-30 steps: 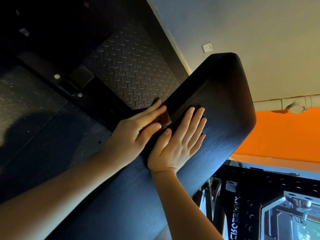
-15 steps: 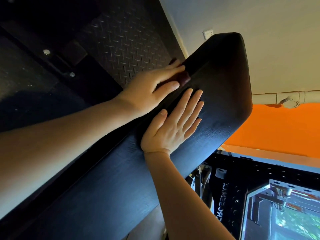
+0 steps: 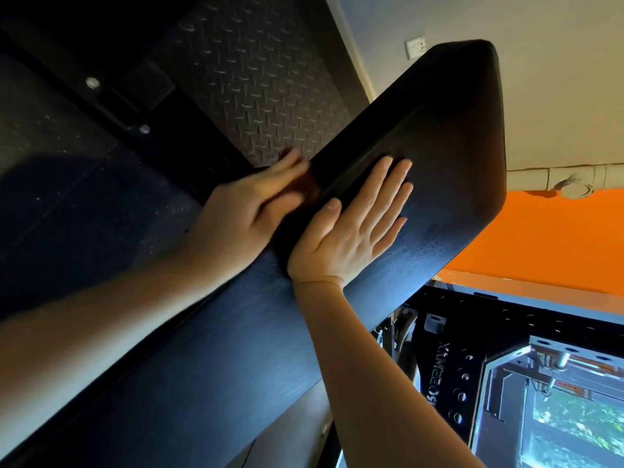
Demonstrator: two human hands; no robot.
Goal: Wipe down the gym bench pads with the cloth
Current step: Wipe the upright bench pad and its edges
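Notably, cloth [image 3: 309,190] looks soft and limp, best pinned at its middle: left hand [image 3: 248,214] presses it flat-fingered on firm pad [image 3: 442,130] edge; right hand [image 3: 353,233] splayed, holds nothing.

The black bench pad [image 3: 456,130] runs from 7 o'clock to 1 o'clock. The right hand [image 3: 351,231] lies flat on it. At that hand's 10 o'clock, the blurred left hand [image 3: 246,211] presses a brown cloth [image 3: 309,190] against the pad's edge.
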